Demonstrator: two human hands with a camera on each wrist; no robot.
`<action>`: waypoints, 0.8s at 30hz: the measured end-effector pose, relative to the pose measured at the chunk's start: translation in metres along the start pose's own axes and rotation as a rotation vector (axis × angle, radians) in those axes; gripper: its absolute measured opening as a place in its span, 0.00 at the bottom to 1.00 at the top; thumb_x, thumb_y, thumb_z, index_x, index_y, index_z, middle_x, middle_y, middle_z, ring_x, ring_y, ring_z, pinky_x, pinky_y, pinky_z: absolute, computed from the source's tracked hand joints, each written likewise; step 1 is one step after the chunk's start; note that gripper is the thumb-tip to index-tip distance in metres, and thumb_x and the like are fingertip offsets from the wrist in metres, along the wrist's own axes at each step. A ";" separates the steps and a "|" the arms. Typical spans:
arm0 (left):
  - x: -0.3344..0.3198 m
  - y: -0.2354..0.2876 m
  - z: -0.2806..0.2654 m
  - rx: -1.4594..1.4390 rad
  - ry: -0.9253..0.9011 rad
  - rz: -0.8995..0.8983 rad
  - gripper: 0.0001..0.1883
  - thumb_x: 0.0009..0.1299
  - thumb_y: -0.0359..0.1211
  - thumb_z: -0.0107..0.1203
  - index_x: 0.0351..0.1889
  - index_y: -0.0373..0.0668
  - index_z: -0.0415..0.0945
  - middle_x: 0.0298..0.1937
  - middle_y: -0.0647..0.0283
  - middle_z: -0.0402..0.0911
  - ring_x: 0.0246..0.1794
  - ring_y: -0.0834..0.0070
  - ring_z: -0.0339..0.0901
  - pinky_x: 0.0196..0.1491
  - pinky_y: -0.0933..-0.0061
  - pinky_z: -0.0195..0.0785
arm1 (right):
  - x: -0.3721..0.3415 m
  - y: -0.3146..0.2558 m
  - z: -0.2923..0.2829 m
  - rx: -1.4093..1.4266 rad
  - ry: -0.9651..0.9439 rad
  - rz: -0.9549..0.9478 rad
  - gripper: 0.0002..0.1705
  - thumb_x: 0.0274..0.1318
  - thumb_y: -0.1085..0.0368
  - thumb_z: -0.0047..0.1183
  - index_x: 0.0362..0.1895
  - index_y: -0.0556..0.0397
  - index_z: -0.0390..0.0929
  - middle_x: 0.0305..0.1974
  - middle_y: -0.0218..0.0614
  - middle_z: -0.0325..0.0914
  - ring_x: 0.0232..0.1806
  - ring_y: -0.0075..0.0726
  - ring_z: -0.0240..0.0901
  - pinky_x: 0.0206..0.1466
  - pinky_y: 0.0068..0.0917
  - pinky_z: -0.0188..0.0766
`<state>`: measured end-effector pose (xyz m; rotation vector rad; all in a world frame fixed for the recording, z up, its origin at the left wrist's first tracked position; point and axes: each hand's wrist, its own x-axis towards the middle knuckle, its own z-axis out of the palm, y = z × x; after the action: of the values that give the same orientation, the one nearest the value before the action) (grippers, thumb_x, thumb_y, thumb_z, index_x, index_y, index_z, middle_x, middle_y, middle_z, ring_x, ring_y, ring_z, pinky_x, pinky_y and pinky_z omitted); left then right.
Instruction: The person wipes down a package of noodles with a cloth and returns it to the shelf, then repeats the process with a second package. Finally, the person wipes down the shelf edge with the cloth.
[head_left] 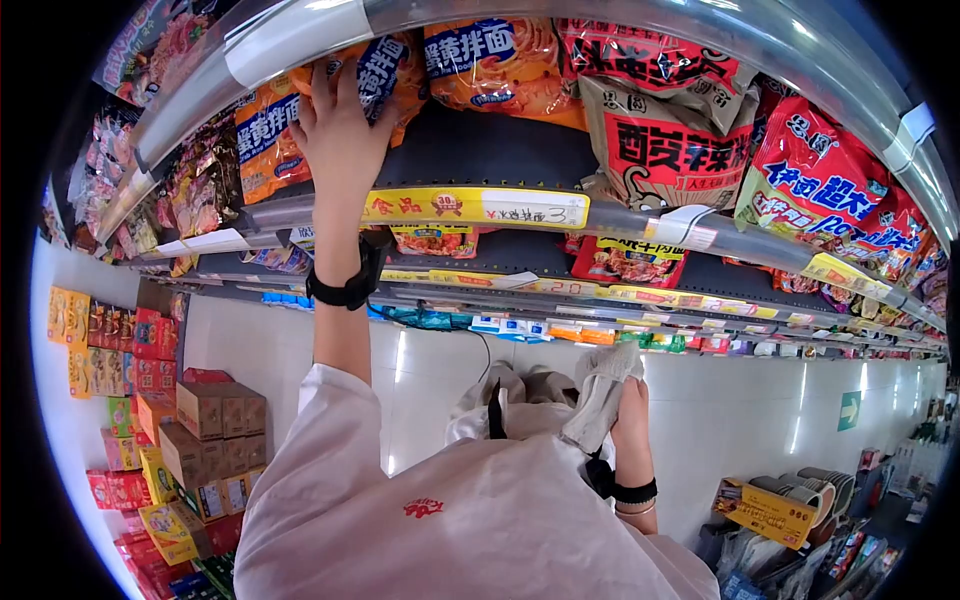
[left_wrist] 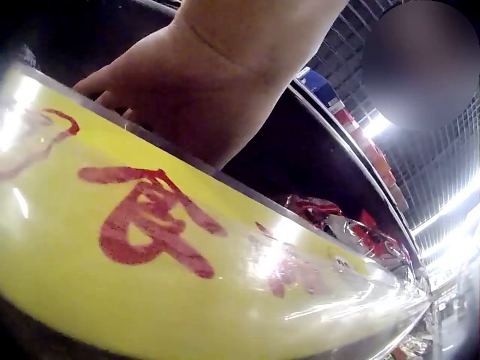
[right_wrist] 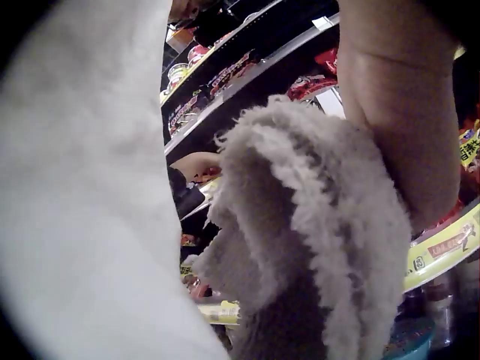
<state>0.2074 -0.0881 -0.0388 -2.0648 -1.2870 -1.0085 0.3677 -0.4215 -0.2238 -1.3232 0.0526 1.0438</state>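
In the head view my left hand (head_left: 345,135) reaches onto the shelf, its fingers spread against orange instant noodle packets (head_left: 268,150). The thumb lies apart from the fingers, toward the right. From the left wrist the hand (left_wrist: 187,97) shows behind the yellow label strip (left_wrist: 67,150), with its fingertips hidden. Down by my body, my right hand (head_left: 630,415) grips a fluffy grey cloth (head_left: 598,395). That cloth (right_wrist: 330,202) hangs in folds in the right wrist view and covers most of the fingers.
Right of the orange packets stand brown noodle bags (head_left: 670,150) and red bags (head_left: 815,185). A clear rail (head_left: 250,45) curves above, and a price strip (head_left: 480,207) edges the shelf. Stacked cartons (head_left: 215,430) stand on the floor at left; a yellow box (head_left: 765,510) is at right.
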 end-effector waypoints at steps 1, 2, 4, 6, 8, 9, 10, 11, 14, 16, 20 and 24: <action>0.000 -0.001 0.001 0.001 0.001 -0.001 0.30 0.53 0.47 0.51 0.54 0.52 0.58 0.58 0.57 0.53 0.55 0.46 0.53 0.51 0.44 0.46 | -0.001 -0.001 0.001 0.005 -0.025 -0.001 0.16 0.53 0.66 0.30 0.43 0.63 0.60 0.38 0.43 0.68 0.39 0.37 0.68 0.40 0.30 0.68; 0.000 -0.004 0.003 0.003 0.007 0.011 0.30 0.53 0.47 0.51 0.54 0.52 0.59 0.58 0.57 0.54 0.54 0.47 0.54 0.50 0.44 0.47 | 0.000 0.001 -0.002 0.003 -0.029 0.000 0.16 0.53 0.66 0.30 0.43 0.63 0.60 0.38 0.43 0.68 0.39 0.37 0.68 0.40 0.30 0.68; 0.000 -0.009 0.004 0.011 0.016 0.019 0.30 0.53 0.47 0.51 0.54 0.52 0.59 0.57 0.57 0.56 0.53 0.49 0.55 0.50 0.45 0.47 | 0.005 0.004 -0.006 -0.010 -0.094 -0.024 0.16 0.53 0.66 0.29 0.44 0.62 0.61 0.38 0.42 0.69 0.38 0.36 0.69 0.39 0.30 0.69; 0.001 -0.011 0.005 -0.042 0.004 0.018 0.29 0.53 0.46 0.51 0.54 0.52 0.59 0.57 0.57 0.57 0.54 0.48 0.54 0.51 0.44 0.46 | 0.004 0.002 -0.004 0.004 -0.091 -0.030 0.16 0.53 0.66 0.29 0.44 0.62 0.61 0.38 0.42 0.69 0.37 0.36 0.69 0.39 0.30 0.69; 0.002 -0.010 0.001 -0.023 0.012 0.011 0.29 0.53 0.46 0.51 0.54 0.52 0.59 0.56 0.57 0.57 0.54 0.48 0.54 0.51 0.44 0.46 | 0.002 0.001 -0.003 0.021 -0.082 -0.036 0.16 0.54 0.66 0.30 0.44 0.62 0.61 0.38 0.42 0.69 0.37 0.36 0.69 0.38 0.30 0.69; 0.003 -0.009 -0.001 -0.005 0.020 0.004 0.29 0.53 0.45 0.51 0.53 0.52 0.59 0.56 0.57 0.58 0.54 0.48 0.54 0.51 0.44 0.46 | 0.002 0.001 -0.003 0.027 -0.072 -0.028 0.16 0.54 0.65 0.30 0.44 0.62 0.61 0.38 0.42 0.69 0.37 0.36 0.69 0.38 0.30 0.69; 0.004 -0.006 -0.002 -0.008 0.020 0.005 0.29 0.53 0.45 0.51 0.53 0.52 0.59 0.56 0.57 0.58 0.54 0.48 0.54 0.51 0.44 0.46 | 0.002 0.001 -0.004 0.033 -0.060 -0.020 0.16 0.54 0.65 0.30 0.44 0.62 0.61 0.38 0.42 0.69 0.37 0.36 0.69 0.37 0.30 0.69; 0.004 -0.004 -0.004 -0.032 0.053 0.012 0.29 0.52 0.45 0.51 0.53 0.51 0.60 0.55 0.56 0.58 0.54 0.48 0.53 0.51 0.42 0.45 | 0.001 0.001 -0.004 0.033 -0.058 -0.022 0.16 0.54 0.65 0.30 0.44 0.62 0.61 0.38 0.42 0.69 0.37 0.36 0.69 0.37 0.30 0.69; 0.004 0.006 -0.010 -0.023 0.164 0.053 0.28 0.52 0.44 0.52 0.52 0.48 0.61 0.53 0.53 0.61 0.54 0.47 0.54 0.51 0.44 0.46 | 0.004 0.007 -0.006 0.024 -0.002 -0.011 0.17 0.54 0.65 0.30 0.43 0.62 0.63 0.38 0.42 0.69 0.36 0.35 0.70 0.37 0.29 0.69; 0.008 0.013 -0.015 0.011 0.246 0.085 0.27 0.52 0.42 0.53 0.51 0.47 0.62 0.52 0.52 0.62 0.53 0.48 0.55 0.51 0.47 0.48 | 0.008 0.013 -0.011 0.002 -0.038 -0.013 0.17 0.53 0.64 0.29 0.42 0.62 0.64 0.36 0.42 0.70 0.35 0.34 0.70 0.37 0.28 0.69; 0.013 0.034 -0.015 -0.554 0.119 0.118 0.24 0.55 0.36 0.52 0.50 0.41 0.62 0.49 0.50 0.64 0.51 0.55 0.61 0.50 0.64 0.55 | 0.002 0.008 -0.004 0.046 -0.061 -0.042 0.17 0.53 0.64 0.29 0.40 0.62 0.66 0.35 0.41 0.71 0.35 0.34 0.70 0.37 0.27 0.69; 0.016 0.038 0.028 -0.812 -0.145 -0.031 0.26 0.58 0.33 0.51 0.53 0.34 0.55 0.49 0.52 0.65 0.48 0.66 0.65 0.48 0.74 0.58 | -0.007 0.001 0.002 0.009 -0.056 -0.031 0.17 0.52 0.65 0.29 0.41 0.62 0.65 0.36 0.41 0.70 0.36 0.34 0.70 0.38 0.28 0.69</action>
<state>0.2554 -0.0747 -0.0439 -2.7476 -1.0681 -1.6093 0.3625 -0.4242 -0.2203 -1.2823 -0.0052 1.0519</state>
